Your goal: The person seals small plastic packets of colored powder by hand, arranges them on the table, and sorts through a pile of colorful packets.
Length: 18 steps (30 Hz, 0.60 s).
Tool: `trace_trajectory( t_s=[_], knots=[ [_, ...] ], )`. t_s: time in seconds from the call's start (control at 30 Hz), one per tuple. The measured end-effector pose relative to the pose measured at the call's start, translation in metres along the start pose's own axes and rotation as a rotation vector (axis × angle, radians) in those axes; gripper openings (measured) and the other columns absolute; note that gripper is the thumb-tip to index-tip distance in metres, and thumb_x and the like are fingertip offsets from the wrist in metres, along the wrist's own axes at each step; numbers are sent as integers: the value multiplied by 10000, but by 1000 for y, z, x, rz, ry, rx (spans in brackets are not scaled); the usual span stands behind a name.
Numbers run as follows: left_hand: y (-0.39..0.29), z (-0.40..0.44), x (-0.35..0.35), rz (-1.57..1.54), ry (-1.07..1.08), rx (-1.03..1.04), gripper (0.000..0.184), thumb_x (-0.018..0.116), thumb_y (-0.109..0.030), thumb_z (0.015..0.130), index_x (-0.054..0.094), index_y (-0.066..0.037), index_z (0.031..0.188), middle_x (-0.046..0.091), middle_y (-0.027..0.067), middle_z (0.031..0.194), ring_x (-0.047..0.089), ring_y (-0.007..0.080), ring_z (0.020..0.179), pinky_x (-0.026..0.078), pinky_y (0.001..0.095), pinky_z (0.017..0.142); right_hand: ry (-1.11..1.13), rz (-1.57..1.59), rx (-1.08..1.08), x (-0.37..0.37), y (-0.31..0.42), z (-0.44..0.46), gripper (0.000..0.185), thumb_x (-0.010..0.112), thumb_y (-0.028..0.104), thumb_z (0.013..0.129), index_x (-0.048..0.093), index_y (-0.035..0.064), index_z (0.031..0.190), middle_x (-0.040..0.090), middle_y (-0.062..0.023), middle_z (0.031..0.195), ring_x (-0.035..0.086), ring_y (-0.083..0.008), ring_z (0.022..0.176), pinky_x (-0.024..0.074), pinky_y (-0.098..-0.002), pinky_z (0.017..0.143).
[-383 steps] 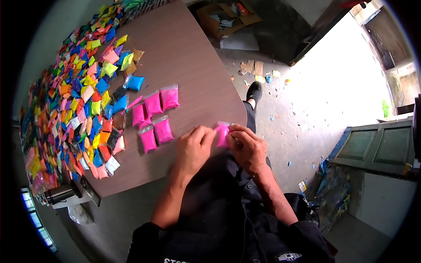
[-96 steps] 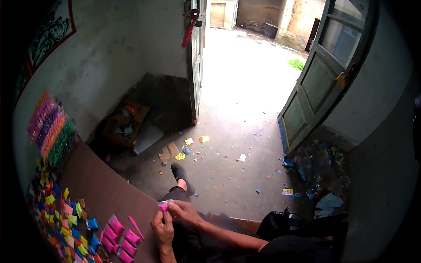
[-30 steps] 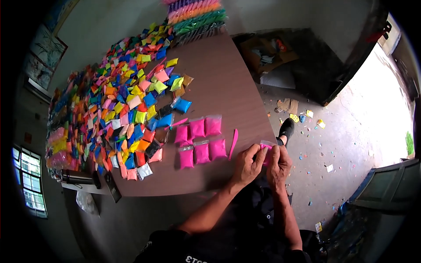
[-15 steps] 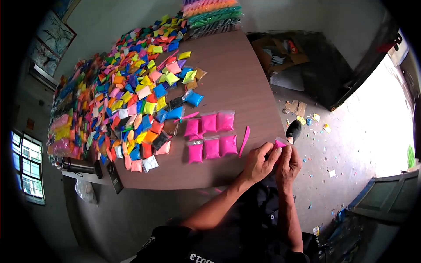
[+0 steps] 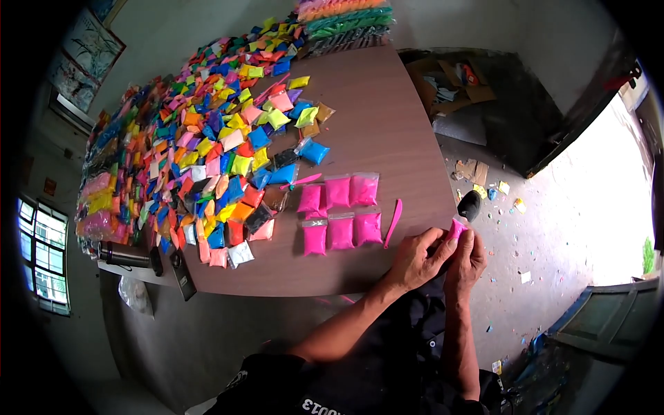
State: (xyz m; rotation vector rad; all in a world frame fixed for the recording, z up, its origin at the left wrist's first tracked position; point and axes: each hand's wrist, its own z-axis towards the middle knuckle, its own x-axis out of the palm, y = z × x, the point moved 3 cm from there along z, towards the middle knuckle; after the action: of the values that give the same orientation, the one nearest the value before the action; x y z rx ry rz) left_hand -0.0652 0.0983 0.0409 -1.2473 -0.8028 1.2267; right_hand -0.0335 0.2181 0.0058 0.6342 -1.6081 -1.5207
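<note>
In the head view, the person's left hand [image 5: 418,261] and right hand [image 5: 465,266] meet at the near right corner of the table [image 5: 373,117], both pinching one small pink bag [image 5: 456,228] between thumbs and fingers. Its clear end points away from the body, and the fingers hide much of the pink part. Gripping from both sides probably keeps the soft bag steady; the spot close to the body seems to let the forearms stay low.

Toward the table's right edge, a group of pink bags [image 5: 341,233] lies flat in two rough rows, one bag partly under others in the far row. Setting them apart from the mixed pile [image 5: 214,149] on the left likely keeps this colour easy to count and reach. A pink plastic knife [image 5: 393,223] lies between the rows and the left hand, touching neither, perhaps for handiness; a second knife [image 5: 303,181] rests beside the pile.

Long bundles in clear wrapping [image 5: 349,24] sit along the far edge, and a flask [image 5: 124,254] lies on its side near the left corner, presumably where they leave the bare middle free.
</note>
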Motion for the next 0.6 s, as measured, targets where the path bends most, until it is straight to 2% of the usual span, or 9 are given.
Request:
trace_trajectory(
  t_s=[0.1,0.2,0.3,0.37,0.53,0.6],
  knots=[
    [17,-1,0,64,-12,29,302,663,-288,1011,651,11,972,660,114,744,605,154,643,472,334,589,23,-82,-24,-1,-1,0,285,544,221,1091,708,-13,1089,673,-8,910,576,-75,822,473,-224,731],
    [26,-4,-2,54,-40,17,275,670,-269,1009,655,4,978,669,122,754,606,141,648,475,335,590,78,-122,-58,5,5,-3,314,536,261,1098,695,-9,1109,640,20,900,530,-55,804,439,-209,692],
    [21,-4,-1,19,-42,8,271,675,-263,1006,652,6,982,671,124,752,600,126,654,472,334,590,76,-133,-67,8,10,-3,297,541,242,1094,700,-6,1127,661,14,927,546,-55,828,445,-203,709],
    [10,-2,-2,12,-18,1,274,676,-266,1006,653,6,984,668,120,748,597,122,658,472,331,592,23,-94,-49,4,8,-2,269,561,204,1082,710,-15,1130,698,-27,963,601,-92,872,488,-236,784],
    [4,1,1,-69,-38,21,263,679,-256,1003,651,5,983,643,106,724,574,118,648,461,319,590,29,-23,-16,-4,-6,0,260,562,192,1079,708,-13,1144,704,-32,980,605,-96,879,493,-244,797],
    [9,1,-2,38,41,-35,256,663,-241,1000,636,11,964,658,190,776,665,327,681,497,393,601,52,-41,-39,0,-2,-2,255,559,188,1080,705,-12,1140,701,-30,975,603,-95,875,491,-243,795]
  ],
)
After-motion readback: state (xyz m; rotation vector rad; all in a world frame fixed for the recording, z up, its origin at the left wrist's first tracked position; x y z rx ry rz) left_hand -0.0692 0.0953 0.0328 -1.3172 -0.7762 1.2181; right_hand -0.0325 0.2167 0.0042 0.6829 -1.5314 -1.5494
